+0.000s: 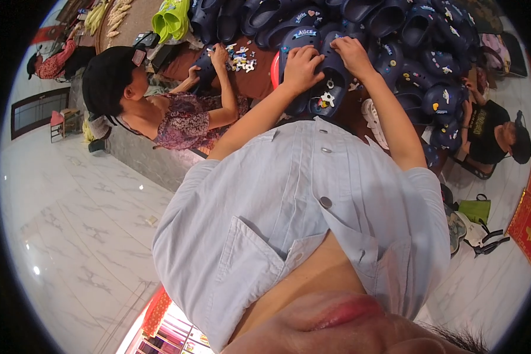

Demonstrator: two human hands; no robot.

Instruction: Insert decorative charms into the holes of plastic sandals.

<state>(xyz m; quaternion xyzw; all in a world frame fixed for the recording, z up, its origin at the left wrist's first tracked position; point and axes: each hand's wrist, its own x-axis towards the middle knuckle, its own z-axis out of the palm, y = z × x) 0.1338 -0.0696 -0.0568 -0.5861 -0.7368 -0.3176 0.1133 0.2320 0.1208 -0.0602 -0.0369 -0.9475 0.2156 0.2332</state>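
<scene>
Shirt (289,194) below; both hands' grip (327,62) holds clog (324,94).

Both bare forearms extend forward from short sleeves, the left hand (301,66) curled with fingers bent downward, the right hand (351,54) close beside it, fingers pressed down.

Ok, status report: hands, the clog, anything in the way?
Left hand and right hand both on a navy clog, pressing at its charms. Grip unclear. More clogs crowd behind; co-worker's hand to the left, apart.

Head-worn fisheye — steeply down, close
</scene>
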